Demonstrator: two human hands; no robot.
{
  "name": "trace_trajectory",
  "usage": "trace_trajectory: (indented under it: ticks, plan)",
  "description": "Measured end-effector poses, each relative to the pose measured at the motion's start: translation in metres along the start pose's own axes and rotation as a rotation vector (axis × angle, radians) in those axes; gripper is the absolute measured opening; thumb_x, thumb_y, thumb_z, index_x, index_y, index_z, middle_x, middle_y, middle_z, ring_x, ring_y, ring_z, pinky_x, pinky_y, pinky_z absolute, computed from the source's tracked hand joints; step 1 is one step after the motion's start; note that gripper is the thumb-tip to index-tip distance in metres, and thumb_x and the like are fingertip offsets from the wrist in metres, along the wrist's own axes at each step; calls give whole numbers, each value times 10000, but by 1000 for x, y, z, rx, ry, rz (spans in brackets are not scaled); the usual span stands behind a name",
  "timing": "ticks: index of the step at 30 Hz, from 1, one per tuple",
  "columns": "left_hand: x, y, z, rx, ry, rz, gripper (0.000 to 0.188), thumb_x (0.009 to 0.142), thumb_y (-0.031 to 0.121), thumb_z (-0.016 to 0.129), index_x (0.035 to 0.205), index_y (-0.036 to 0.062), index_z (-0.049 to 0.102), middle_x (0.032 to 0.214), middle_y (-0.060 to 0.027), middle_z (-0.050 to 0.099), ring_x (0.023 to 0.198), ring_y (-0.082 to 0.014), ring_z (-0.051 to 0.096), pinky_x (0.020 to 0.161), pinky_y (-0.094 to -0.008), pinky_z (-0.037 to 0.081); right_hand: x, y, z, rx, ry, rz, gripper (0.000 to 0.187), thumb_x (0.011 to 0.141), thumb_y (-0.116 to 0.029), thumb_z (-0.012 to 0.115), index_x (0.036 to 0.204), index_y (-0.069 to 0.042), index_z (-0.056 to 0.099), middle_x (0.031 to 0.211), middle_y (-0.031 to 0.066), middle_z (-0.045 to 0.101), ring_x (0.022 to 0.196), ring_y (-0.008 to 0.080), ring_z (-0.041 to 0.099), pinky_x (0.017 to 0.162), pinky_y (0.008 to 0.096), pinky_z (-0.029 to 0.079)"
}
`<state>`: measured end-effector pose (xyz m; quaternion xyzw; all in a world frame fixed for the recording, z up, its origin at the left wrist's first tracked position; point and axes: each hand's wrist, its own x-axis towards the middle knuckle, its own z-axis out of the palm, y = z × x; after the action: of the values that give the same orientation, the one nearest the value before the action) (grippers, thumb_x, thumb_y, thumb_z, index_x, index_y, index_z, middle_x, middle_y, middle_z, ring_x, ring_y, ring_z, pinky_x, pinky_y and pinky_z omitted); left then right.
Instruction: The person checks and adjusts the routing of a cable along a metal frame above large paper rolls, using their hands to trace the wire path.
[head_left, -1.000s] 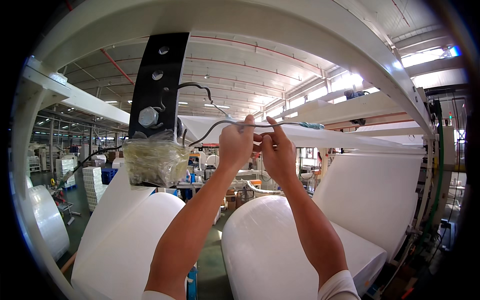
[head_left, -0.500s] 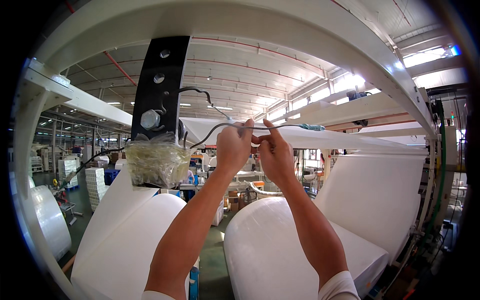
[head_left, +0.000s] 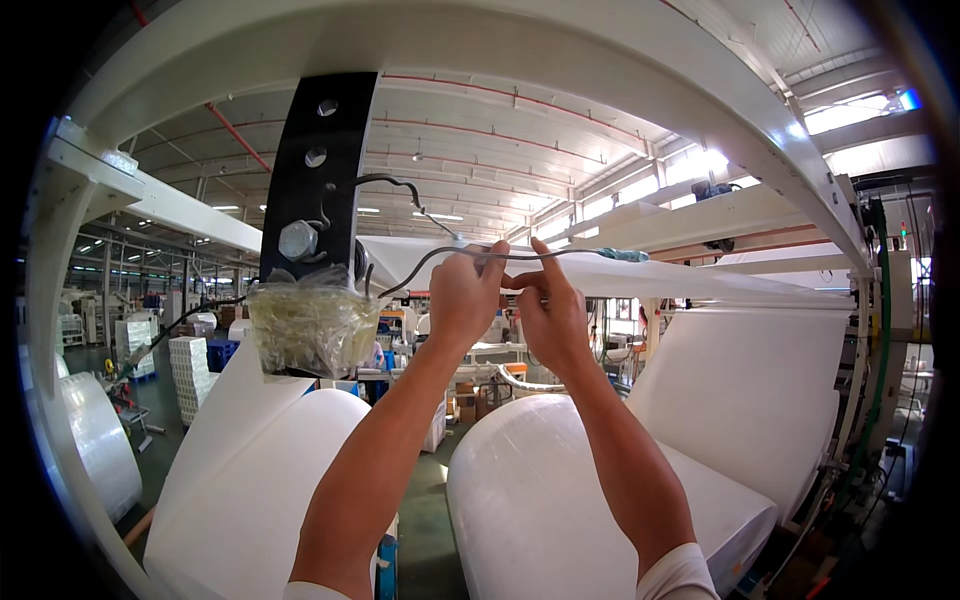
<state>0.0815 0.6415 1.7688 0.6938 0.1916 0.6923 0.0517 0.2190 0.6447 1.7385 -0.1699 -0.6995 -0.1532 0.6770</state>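
Note:
A thin dark wire (head_left: 418,268) runs across in front of the fingers of both my hands. Left of centre, my left hand (head_left: 465,300) is closed, its index finger pointing up behind the wire. Close beside it, my right hand (head_left: 553,315) has the index finger raised behind the wire and the other fingers curled. Their fingertips nearly meet, and whatever they grip is hidden. Another bent dark wire (head_left: 390,180) comes from the black perforated bar (head_left: 318,125) and drops toward my hands. Behind lies a long white roller (head_left: 680,278) with a green wrapping (head_left: 625,255) on it.
A large bolt (head_left: 298,241) sits in the black bar, above a bundle wrapped in clear film (head_left: 312,325). A cream frame beam (head_left: 480,35) arches overhead. Big white rolls (head_left: 560,490) stand below, left and right of a green floor aisle (head_left: 425,500).
My right index finger has shifted slightly right, widening the gap to the left index finger. Otherwise both hands and the wires stay almost in place.

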Motion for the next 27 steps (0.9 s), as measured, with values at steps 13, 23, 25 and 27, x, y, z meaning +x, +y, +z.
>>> trace_trajectory:
  ticks: [13,23,25,27]
  plan:
    - [-7,8,-3,-13,-9,-21,510,999,425,577,1138,-52,691,683,-86,703,524,-146,671,497,-274,509,-11,1,2,-273,-42,-57,733,856,-34,540,1537,-57,269,1094,136,668,839,333,684,697,444,537]
    - [-4,5,-5,-12,2,-8,530,995,458,584,1052,-60,684,692,-87,697,520,-131,656,459,-269,484,-9,-2,4,-332,-72,-30,822,819,-30,551,1558,-31,192,1211,193,620,987,362,662,761,445,551]
    - [-4,7,-4,-15,-3,-21,529,995,458,583,1045,-59,684,690,-85,697,522,-131,656,462,-269,486,-7,-3,2,-328,-76,-18,825,819,-31,551,1559,-26,187,1210,199,624,992,365,661,768,447,550]
    - [-4,7,-3,-14,-2,-21,532,996,460,580,1039,-59,686,689,-84,696,521,-133,657,465,-270,487,-5,-6,-1,-335,-91,-10,829,819,-34,550,1561,-23,179,1209,206,627,996,367,661,771,451,550]
